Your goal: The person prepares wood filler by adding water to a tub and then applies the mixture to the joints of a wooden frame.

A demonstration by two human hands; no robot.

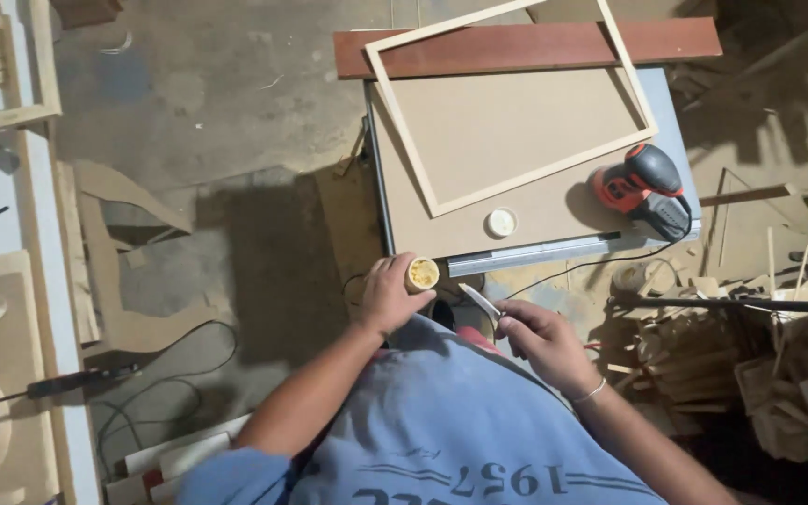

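Note:
My left hand point(388, 297) grips a small open tub of yellowish paste point(423, 274), held just below the near edge of the work table point(680, 131). My right hand point(540, 341) holds a thin flat blade, a putty knife point(479, 301), with its tip pointing towards the tub. On the table lies a brown board point(507, 122), and a pale wooden frame point(395, 103) rests askew on top of it. The tub's white lid point(501, 222) sits on the board near the front edge.
An orange and black power sander point(642, 187) sits at the table's right side, its cord trailing down. A reddish plank point(526, 47) lies across the far edge. Wood offcuts point(769, 365) pile up at right; boards and cables lie at left on the concrete floor.

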